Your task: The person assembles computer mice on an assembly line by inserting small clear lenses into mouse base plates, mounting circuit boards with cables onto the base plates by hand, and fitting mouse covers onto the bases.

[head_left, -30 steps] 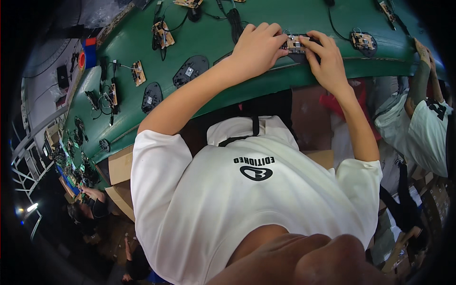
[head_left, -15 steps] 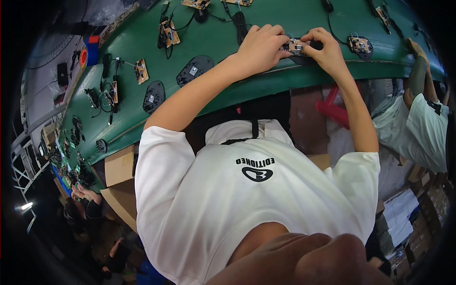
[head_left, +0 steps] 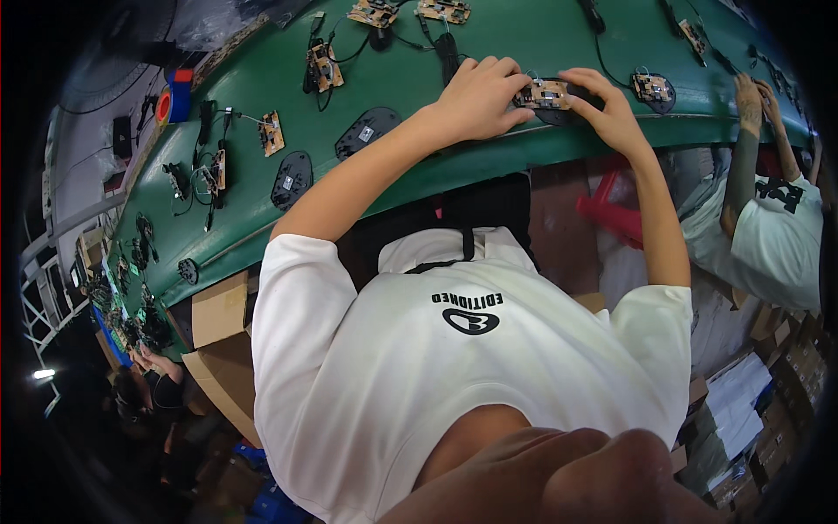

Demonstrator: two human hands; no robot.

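A tan circuit board [head_left: 548, 93] with small parts on it rests over a black oval plastic base [head_left: 553, 116] near the belt's close edge. My left hand [head_left: 483, 98] is closed on the board's left end, thumb below and fingers above. At the other end is my right hand [head_left: 611, 112], its thumb and forefinger apart and the thumb tip by the board's edge. To the right of it lies another circuit board [head_left: 652, 86] on a black base, with a cable. Two bare black bases, one nearer [head_left: 292, 180] and one farther [head_left: 367, 133], lie left of my arm.
Several wired boards [head_left: 323, 67] lie along the green belt [head_left: 419, 166]. A roll of tape [head_left: 164, 106] in a blue and red holder stands at the far left edge. Cardboard boxes [head_left: 220, 310] stand below left. A co-worker's hands [head_left: 752, 98] are over the belt at right.
My right thumb and forefinger have spread from their pinch at the board's right end. My left hand stays on the board. The co-worker's arms have shifted, and both hands now show.
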